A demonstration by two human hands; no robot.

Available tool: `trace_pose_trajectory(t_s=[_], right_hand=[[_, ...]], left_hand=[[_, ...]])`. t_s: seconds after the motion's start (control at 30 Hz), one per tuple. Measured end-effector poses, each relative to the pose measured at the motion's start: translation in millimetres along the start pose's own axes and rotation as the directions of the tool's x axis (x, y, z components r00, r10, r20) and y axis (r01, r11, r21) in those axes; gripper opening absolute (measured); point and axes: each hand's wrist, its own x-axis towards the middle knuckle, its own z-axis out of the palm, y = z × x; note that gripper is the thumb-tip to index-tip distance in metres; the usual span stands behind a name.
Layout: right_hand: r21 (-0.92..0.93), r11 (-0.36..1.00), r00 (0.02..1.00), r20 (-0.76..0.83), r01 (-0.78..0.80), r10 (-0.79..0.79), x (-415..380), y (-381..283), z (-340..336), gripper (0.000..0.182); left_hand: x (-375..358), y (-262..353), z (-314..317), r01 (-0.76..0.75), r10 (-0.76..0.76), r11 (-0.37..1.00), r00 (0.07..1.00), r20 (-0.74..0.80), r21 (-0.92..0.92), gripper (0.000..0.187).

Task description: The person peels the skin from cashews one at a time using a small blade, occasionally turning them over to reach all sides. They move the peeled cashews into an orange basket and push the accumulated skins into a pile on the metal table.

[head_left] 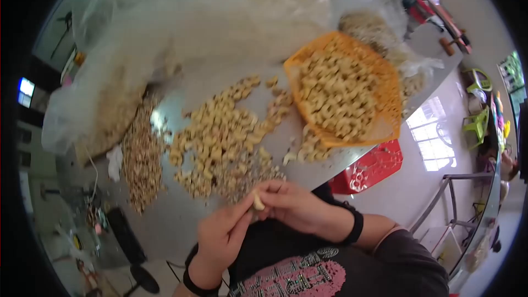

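A pale cashew nut (pixel 258 202) is pinched between the fingertips of both hands, close to my chest at the table's near edge. My left hand (pixel 223 232) comes in from below with its thumb and fingers against the nut. From the other side, my right hand (pixel 294 207) closes its fingers on it too; its lower fingers are partly hidden. Just beyond the hands lies a loose pile of cashew nuts (pixel 220 135) mixed with skin scraps. To the right of that pile stands an orange basket (pixel 391 102) heaped with cashew nuts.
Brown scraps (pixel 142 165) form a heap on the left of the metal table (pixel 181 217). Large clear plastic bags (pixel 220 27) cover the far side. A red stool (pixel 369 169) sits below the table's right edge. Green chairs (pixel 477 126) stand farther right.
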Motion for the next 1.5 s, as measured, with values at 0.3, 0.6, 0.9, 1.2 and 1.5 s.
trace_pose_trajectory(t_s=[0.3, 0.6, 0.9, 1.2, 1.5], right_hand=[[0.038, 0.999, 1.0, 0.018, 0.005, -0.006, -3.0, 3.8, 13.3, 0.021], [0.015, 1.0, 1.0, -0.015, 0.022, -0.022, -2.6, 1.9, 18.5, 0.023], [0.013, 1.0, 1.0, -0.026, 0.005, -0.005, -1.8, 2.5, 15.8, 0.021], [-0.002, 0.999, 0.998, -0.023, 0.05, -0.05, 1.1, 3.9, 13.9, 0.02], [0.016, 1.0, 0.999, 0.034, 0.006, -0.007, 3.5, 0.1, 16.4, 0.02]], left_hand=[[-10.3, -1.5, -4.9, 0.103, -0.088, 0.951, 0.994, 0.065, -0.292, 0.04], [-17.1, -6.0, -6.1, 0.208, -0.155, 0.865, 0.976, 0.151, -0.457, 0.042], [-16.8, -6.3, -6.2, 0.305, -0.229, 0.778, 0.952, 0.205, -0.549, 0.043], [-14.8, -12.4, -1.3, 0.062, -0.057, 0.948, 0.998, 0.027, -0.313, 0.035], [-9.3, -4.1, -10.7, 0.228, -0.19, 0.857, 0.973, 0.129, -0.462, 0.033]])
